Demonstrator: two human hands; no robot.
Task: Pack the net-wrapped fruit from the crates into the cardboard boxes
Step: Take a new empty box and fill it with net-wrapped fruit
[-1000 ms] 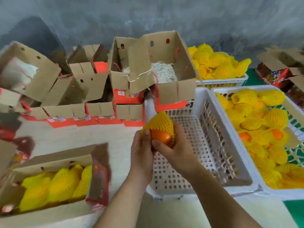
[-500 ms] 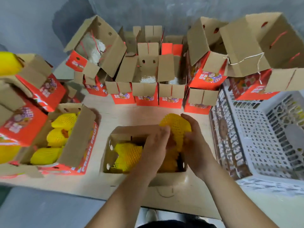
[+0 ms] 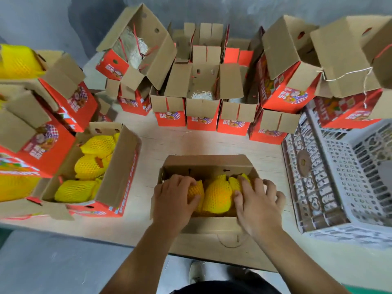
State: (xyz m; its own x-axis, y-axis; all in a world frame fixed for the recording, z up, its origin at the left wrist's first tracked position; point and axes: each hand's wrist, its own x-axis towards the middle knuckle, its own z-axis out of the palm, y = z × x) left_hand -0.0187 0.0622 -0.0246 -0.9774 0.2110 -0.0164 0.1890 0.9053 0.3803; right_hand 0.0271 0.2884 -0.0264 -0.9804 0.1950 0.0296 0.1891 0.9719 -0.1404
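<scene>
Left hand (image 3: 174, 197): fingers curled over the leftmost yellow net-wrapped fruit (image 3: 196, 193) in the open cardboard box (image 3: 204, 164), thumb against its near side; grasping it.
Right hand (image 3: 257, 201): laid on the right-hand netted fruit (image 3: 235, 185) in the same box, outer fingers bent over the box's right wall; whether it truly grips cannot be told.
Task's fruit: three netted pieces show side by side in this box, the middle fruit (image 3: 217, 196) bare between the two hands.
Box position: at 6 o'clock on the counter (image 3: 212, 143), its near flap lying flat over the counter's front edge.
Readable writing: "FRESH FRUIT" in pale letters along the red side of the filled box (image 3: 118, 172) at 9 o'clock, which holds more yellow netted fruit; part of "FRUIT" on a red box (image 3: 347, 115) at 2 o'clock. Other label panels are too blurred to read.
Empty boxes (image 3: 202, 98): a row at 12 o'clock with flaps up, some stacked and tilted.
White plastic crate (image 3: 324, 172): at 3 o'clock, its wall near the right hand but apart.
Open room: a bare strip of counter between the working box and the 12 o'clock row, and a narrower gap toward the 9 o'clock box.
</scene>
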